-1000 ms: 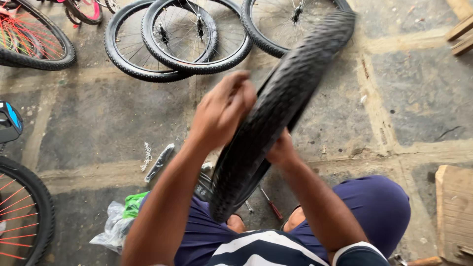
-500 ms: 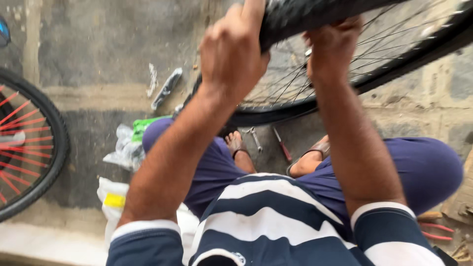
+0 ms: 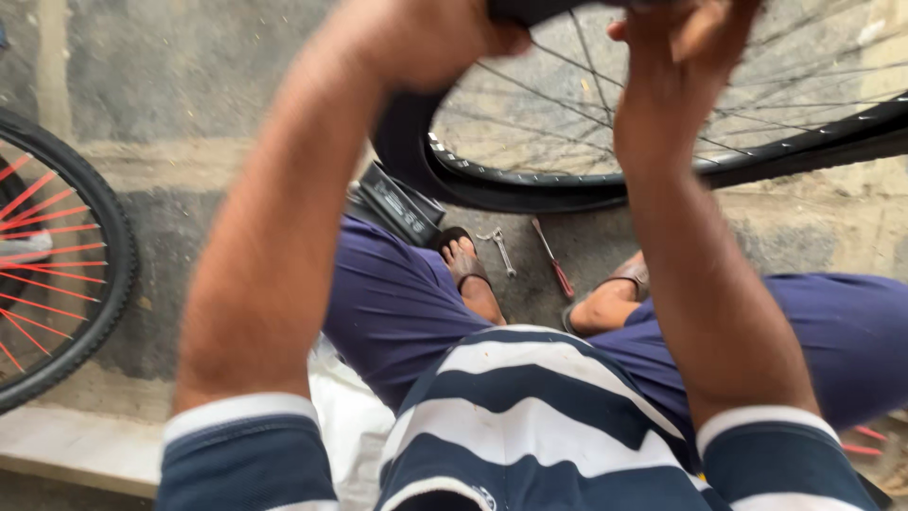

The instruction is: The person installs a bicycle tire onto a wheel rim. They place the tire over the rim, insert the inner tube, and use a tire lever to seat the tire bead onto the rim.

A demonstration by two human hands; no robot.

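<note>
The wheel (image 3: 662,151) was held up in front of the person, above the feet. The left hand (image 3: 426,33) and right hand (image 3: 676,38) were both clamped on the tyre at its top edge, a little apart. It looked big but light, with a stiff rim, thin spokes that could bend, and soft rubber good to grip. Below the wheel lay a black box (image 3: 397,203) with a pale label, a spanner (image 3: 499,248) and a red screwdriver (image 3: 553,260).

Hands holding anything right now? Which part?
Both hands, left hand and right hand, grip the bicycle wheel by the tyre at its top edge.
</note>
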